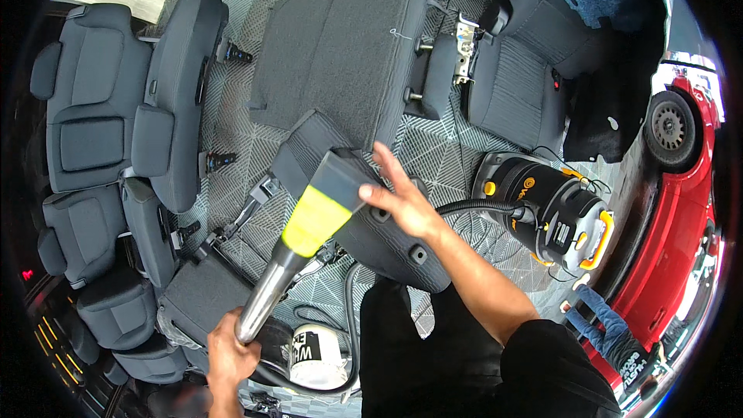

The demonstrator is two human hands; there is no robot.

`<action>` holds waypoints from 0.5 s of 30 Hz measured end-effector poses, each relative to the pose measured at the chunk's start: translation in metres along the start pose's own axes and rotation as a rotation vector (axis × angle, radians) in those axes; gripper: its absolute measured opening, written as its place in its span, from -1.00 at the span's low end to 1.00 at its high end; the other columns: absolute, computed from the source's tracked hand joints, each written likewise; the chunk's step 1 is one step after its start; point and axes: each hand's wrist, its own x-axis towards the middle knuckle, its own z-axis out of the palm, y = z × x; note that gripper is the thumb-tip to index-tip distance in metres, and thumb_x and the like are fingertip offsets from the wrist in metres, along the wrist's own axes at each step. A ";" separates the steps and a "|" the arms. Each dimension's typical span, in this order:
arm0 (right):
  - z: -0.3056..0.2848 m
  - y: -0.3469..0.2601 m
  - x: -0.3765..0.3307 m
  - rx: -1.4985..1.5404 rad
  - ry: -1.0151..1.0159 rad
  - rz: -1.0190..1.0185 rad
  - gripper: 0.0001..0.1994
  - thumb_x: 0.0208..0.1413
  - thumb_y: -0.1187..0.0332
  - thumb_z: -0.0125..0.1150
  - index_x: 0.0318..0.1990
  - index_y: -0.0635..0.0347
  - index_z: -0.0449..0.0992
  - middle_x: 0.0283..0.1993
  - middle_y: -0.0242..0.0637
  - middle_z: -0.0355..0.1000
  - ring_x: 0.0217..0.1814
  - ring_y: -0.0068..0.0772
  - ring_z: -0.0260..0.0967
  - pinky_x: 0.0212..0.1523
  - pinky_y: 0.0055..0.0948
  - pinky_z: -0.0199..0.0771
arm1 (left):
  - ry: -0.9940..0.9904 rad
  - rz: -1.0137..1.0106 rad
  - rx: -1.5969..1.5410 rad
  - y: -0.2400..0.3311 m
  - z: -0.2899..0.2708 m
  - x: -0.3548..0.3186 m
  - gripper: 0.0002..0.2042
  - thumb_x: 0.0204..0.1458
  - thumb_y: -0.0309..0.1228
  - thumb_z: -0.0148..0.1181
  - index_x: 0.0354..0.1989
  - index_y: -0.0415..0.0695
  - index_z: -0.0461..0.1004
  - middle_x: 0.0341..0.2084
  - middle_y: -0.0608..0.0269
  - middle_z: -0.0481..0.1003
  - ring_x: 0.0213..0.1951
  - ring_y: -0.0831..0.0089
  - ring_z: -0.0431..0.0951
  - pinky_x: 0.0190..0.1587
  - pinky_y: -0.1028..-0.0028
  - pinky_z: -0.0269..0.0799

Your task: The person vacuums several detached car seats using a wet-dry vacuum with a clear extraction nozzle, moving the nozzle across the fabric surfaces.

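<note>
My left hand (230, 352) is closed around the lower end of a metal vacuum wand (269, 294), which slants up and to the right. At its upper end is a wide flat nozzle (337, 180), dark and see-through at the mouth, with a bright yellow-green band below. My right hand (406, 207) is beside the nozzle's right edge, fingers spread and thumb at the edge; whether it presses there I cannot tell. Beneath the nozzle and right hand is a dark fabric seat part (391, 251). Part of that piece is hidden by the nozzle and hand.
A dark seat back (333, 54) lies beyond. Several removed seats (97, 101) stand at left, another seat (518, 77) at right. A black vacuum cleaner (534, 205) with a hose is at right, a white bucket (313, 360) below. A red car (658, 255) and another person (619, 344) are far right.
</note>
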 end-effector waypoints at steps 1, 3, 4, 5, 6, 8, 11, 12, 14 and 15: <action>-0.005 -0.005 0.011 0.070 -0.003 0.031 0.04 0.13 -0.10 0.33 0.55 0.25 -0.15 0.57 0.20 -0.09 0.64 0.07 -0.20 0.57 -0.09 -0.16 | 0.015 0.007 0.060 0.028 -0.018 0.000 -0.40 -0.35 -0.62 0.16 0.07 -0.27 0.46 -0.25 -0.28 0.58 -0.16 -0.22 0.63 -0.03 0.13 0.54; -0.017 -0.015 0.036 0.201 -0.033 0.055 -0.03 0.15 -0.01 0.31 0.57 0.16 -0.12 0.57 0.18 -0.10 0.64 0.03 -0.17 0.56 -0.14 -0.17 | 0.032 0.013 0.140 0.074 -0.055 0.006 -0.34 -0.38 -0.63 0.16 0.12 -0.28 0.43 -0.29 -0.31 0.57 -0.21 -0.23 0.63 -0.09 0.13 0.55; -0.019 -0.018 0.047 0.222 -0.048 0.093 -0.12 0.17 -0.14 0.18 0.56 -0.06 -0.01 0.57 -0.08 0.01 0.63 -0.05 -0.15 0.53 0.17 -0.36 | 0.039 0.011 0.157 0.092 -0.071 0.011 -0.30 -0.39 -0.63 0.16 0.15 -0.29 0.41 -0.32 -0.31 0.57 -0.24 -0.24 0.63 -0.11 0.13 0.56; -0.024 -0.019 0.057 0.285 -0.089 0.137 -0.15 0.18 -0.15 0.15 0.56 -0.12 0.01 0.57 -0.11 0.02 0.62 -0.05 -0.14 0.51 0.24 -0.37 | 0.043 0.059 0.201 0.115 -0.088 0.020 -0.29 -0.40 -0.63 0.15 0.16 -0.29 0.41 -0.34 -0.30 0.57 -0.26 -0.23 0.64 -0.13 0.13 0.56; -0.028 -0.019 0.067 0.351 -0.133 0.181 -0.18 0.19 -0.16 0.13 0.55 -0.17 0.03 0.58 -0.15 0.03 0.62 -0.05 -0.13 0.49 0.31 -0.37 | 0.047 0.103 0.247 0.136 -0.102 0.033 -0.29 -0.40 -0.63 0.15 0.17 -0.29 0.40 -0.36 -0.29 0.56 -0.28 -0.22 0.64 -0.15 0.13 0.56; -0.026 -0.009 0.083 0.420 -0.147 0.204 -0.24 0.24 -0.17 0.04 0.54 -0.17 0.09 0.58 -0.18 0.03 0.59 0.00 -0.11 0.49 0.32 -0.39 | 0.025 0.230 0.334 0.159 -0.124 0.062 -0.28 -0.41 -0.63 0.14 0.17 -0.27 0.39 -0.41 -0.28 0.53 -0.32 -0.22 0.61 -0.20 0.12 0.54; -0.020 0.006 0.096 0.453 -0.142 0.262 -0.33 0.28 -0.15 -0.01 0.51 -0.24 0.16 0.56 -0.29 0.10 0.59 0.01 -0.09 0.48 0.30 -0.29 | -0.048 0.230 0.450 0.189 -0.142 0.097 -0.30 -0.40 -0.63 0.15 0.15 -0.17 0.40 -0.44 -0.26 0.50 -0.34 -0.26 0.55 -0.24 0.05 0.48; -0.017 0.011 0.095 0.425 -0.141 0.314 -0.36 0.33 -0.07 -0.02 0.51 -0.15 0.17 0.54 -0.28 0.13 0.57 -0.10 -0.02 0.52 0.11 -0.17 | -0.063 0.244 0.498 0.196 -0.145 0.101 -0.30 -0.40 -0.63 0.15 0.14 -0.15 0.41 -0.43 -0.26 0.51 -0.32 -0.26 0.55 -0.22 0.03 0.47; -0.006 0.028 0.095 0.587 -0.252 0.233 -0.39 0.39 0.02 -0.03 0.52 -0.05 0.14 0.50 -0.27 0.19 0.51 -0.27 0.11 0.51 -0.20 0.01 | -0.087 0.217 0.568 0.208 -0.148 0.105 -0.31 -0.41 -0.63 0.16 0.13 -0.15 0.41 -0.43 -0.25 0.52 -0.29 -0.26 0.55 -0.20 0.01 0.47; -0.010 0.038 0.091 0.657 -0.242 0.319 -0.39 0.42 0.08 -0.03 0.53 0.05 0.09 0.47 -0.25 0.24 0.44 -0.39 0.22 0.45 -0.44 0.15 | -0.100 0.206 0.604 0.212 -0.148 0.108 -0.31 -0.41 -0.63 0.16 0.12 -0.15 0.41 -0.43 -0.25 0.52 -0.28 -0.26 0.55 -0.20 0.01 0.46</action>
